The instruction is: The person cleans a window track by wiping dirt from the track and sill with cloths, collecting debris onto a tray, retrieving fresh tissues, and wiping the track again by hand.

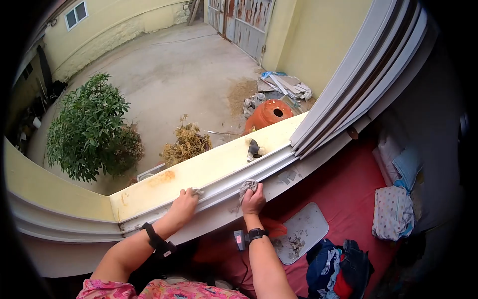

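Note:
My left hand is closed around a small greyish cloth at the outer side of the white window track. My right hand grips a crumpled grey rag, pressed on the inner part of the track. Both wrists carry black straps with small devices. Beyond the track, the pale yellow outer ledge has an orange-brown stain, and a dark and light pipe-like fitting lies on it farther right.
Stacked sliding window panels stand at the right. Below, a white tray with debris rests on a red surface beside folded clothes. Outside are a green bush, dry plant and orange pot.

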### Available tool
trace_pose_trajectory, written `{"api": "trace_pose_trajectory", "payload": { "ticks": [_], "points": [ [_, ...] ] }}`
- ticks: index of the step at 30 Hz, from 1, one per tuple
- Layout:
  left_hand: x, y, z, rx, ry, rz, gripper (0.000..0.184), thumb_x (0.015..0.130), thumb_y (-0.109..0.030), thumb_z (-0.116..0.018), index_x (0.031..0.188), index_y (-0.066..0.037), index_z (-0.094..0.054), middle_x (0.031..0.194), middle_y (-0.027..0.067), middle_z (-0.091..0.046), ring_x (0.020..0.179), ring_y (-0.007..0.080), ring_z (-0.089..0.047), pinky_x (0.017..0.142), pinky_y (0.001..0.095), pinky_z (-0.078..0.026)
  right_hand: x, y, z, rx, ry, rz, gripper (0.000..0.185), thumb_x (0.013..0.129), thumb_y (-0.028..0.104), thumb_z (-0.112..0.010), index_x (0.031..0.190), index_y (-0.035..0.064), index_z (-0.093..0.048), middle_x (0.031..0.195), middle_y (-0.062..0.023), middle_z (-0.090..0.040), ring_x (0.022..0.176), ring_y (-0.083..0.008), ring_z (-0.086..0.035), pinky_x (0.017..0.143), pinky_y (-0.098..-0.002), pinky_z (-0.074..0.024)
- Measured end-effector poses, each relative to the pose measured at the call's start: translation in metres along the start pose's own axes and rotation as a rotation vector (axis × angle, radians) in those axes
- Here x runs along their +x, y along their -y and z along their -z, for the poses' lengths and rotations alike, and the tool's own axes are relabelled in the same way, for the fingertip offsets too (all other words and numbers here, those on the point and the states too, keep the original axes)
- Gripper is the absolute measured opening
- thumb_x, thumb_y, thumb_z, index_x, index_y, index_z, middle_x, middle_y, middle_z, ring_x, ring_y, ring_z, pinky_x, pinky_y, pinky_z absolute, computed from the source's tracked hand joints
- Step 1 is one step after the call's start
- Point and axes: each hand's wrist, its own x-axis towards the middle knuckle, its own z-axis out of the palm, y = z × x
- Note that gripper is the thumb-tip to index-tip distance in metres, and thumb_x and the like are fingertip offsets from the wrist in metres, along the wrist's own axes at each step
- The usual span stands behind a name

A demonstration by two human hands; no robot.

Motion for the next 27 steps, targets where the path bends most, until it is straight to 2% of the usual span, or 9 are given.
{"api": "trace_pose_trajectory", "payload": {
  "ticks": [6, 9, 13, 18, 20, 21, 24, 26, 27],
  "points": [
    [-0.078, 0.035, 0.002, -0.059, -0.117, 0.268, 0.029, 0.067, 0.005, -0.048, 0.095, -0.001, -0.056, 0.093, 0.0181, -0.046, 0.086, 0.0348, -0.046, 0.074, 0.0407, -0.044, 0.001, 0.000, 0.000, -0.024, 0.022, -0.051, 0.025, 0.074, 0.020, -0.039, 0.088, 0.0020, -0.047, 0.075, -0.0251, -0.054, 0.070, -0.0441, -0.051, 0.060, -0.0490, -0.0402],
    [-0.103, 0.042, 0.013, -0.135, -0.319, 0.169, 0.032, 0.066, 0.007, -0.049, 0.095, -0.003, -0.058, 0.083, 0.0146, -0.048, 0.078, 0.0313, -0.049, 0.069, 0.0369, -0.045, 0.002, 0.002, 0.000, -0.015, -0.015, -0.008, 0.025, 0.074, 0.020, -0.038, 0.088, 0.0007, -0.047, 0.075, -0.0251, -0.054, 0.072, -0.0437, -0.052, 0.063, -0.0478, -0.0394],
    [-0.132, 0.042, 0.028, -0.205, -0.523, 0.172, 0.028, 0.069, 0.007, -0.050, 0.094, -0.002, -0.059, 0.076, 0.0131, -0.046, 0.072, 0.0292, -0.047, 0.065, 0.0356, -0.042, 0.003, -0.005, 0.001, -0.041, 0.011, -0.003, 0.029, 0.075, 0.020, -0.037, 0.094, 0.0005, -0.048, 0.078, -0.0263, -0.055, 0.073, -0.0447, -0.052, 0.064, -0.0487, -0.0398],
    [-0.170, 0.052, 0.049, -0.141, -0.674, 0.336, 0.029, 0.070, 0.009, -0.050, 0.096, -0.002, -0.059, 0.078, 0.0129, -0.046, 0.074, 0.0292, -0.048, 0.066, 0.0354, -0.043, 0.004, -0.007, 0.001, -0.046, 0.026, -0.010, 0.032, 0.075, 0.020, -0.037, 0.098, -0.0004, -0.048, 0.083, -0.0275, -0.055, 0.078, -0.0445, -0.052, 0.068, -0.0481, -0.0394],
    [-0.178, 0.055, 0.057, -0.141, -0.812, 0.449, 0.029, 0.070, 0.009, -0.050, 0.095, 0.000, -0.059, 0.086, 0.0138, -0.048, 0.078, 0.0303, -0.050, 0.070, 0.0357, -0.043, 0.005, -0.007, 0.000, -0.053, 0.009, 0.001, 0.032, 0.076, 0.020, -0.036, 0.098, -0.0007, -0.047, 0.083, -0.0277, -0.055, 0.077, -0.0447, -0.052, 0.068, -0.0481, -0.0395],
    [-0.182, 0.059, 0.060, -0.054, -0.799, 0.515, 0.026, 0.071, 0.008, -0.049, 0.094, 0.001, -0.058, 0.094, 0.0154, -0.049, 0.084, 0.0311, -0.050, 0.073, 0.0358, -0.044, 0.005, -0.008, -0.001, -0.039, 0.001, 0.005, 0.033, 0.078, 0.023, -0.035, 0.097, -0.0008, -0.048, 0.082, -0.0289, -0.054, 0.077, -0.0452, -0.050, 0.069, -0.0474, -0.0374],
    [-0.182, 0.067, 0.084, 0.156, -0.656, 0.478, 0.024, 0.070, 0.006, -0.049, 0.093, 0.002, -0.057, 0.099, 0.0167, -0.050, 0.088, 0.0313, -0.050, 0.073, 0.0361, -0.045, 0.005, -0.011, -0.002, -0.082, 0.023, -0.036, 0.033, 0.078, 0.023, -0.035, 0.098, -0.0006, -0.048, 0.084, -0.0292, -0.055, 0.078, -0.0453, -0.051, 0.069, -0.0479, -0.0374],
    [-0.178, 0.076, 0.094, 0.223, -0.604, 0.453, 0.022, 0.069, 0.005, -0.049, 0.090, 0.004, -0.056, 0.097, 0.0169, -0.049, 0.091, 0.0308, -0.048, 0.073, 0.0354, -0.046, 0.003, -0.004, 0.000, -0.063, 0.010, 0.000, 0.034, 0.079, 0.023, -0.035, 0.099, -0.0003, -0.048, 0.084, -0.0287, -0.055, 0.079, -0.0452, -0.051, 0.069, -0.0481, -0.0379],
    [-0.176, 0.077, 0.098, 0.247, -0.481, 0.499, 0.020, 0.069, 0.005, -0.049, 0.088, 0.005, -0.056, 0.095, 0.0166, -0.049, 0.090, 0.0307, -0.048, 0.074, 0.0344, -0.046, 0.003, -0.007, 0.000, -0.075, 0.008, -0.010, 0.034, 0.079, 0.023, -0.035, 0.099, -0.0001, -0.048, 0.084, -0.0285, -0.056, 0.079, -0.0452, -0.051, 0.069, -0.0479, -0.0381]
  ]
}}
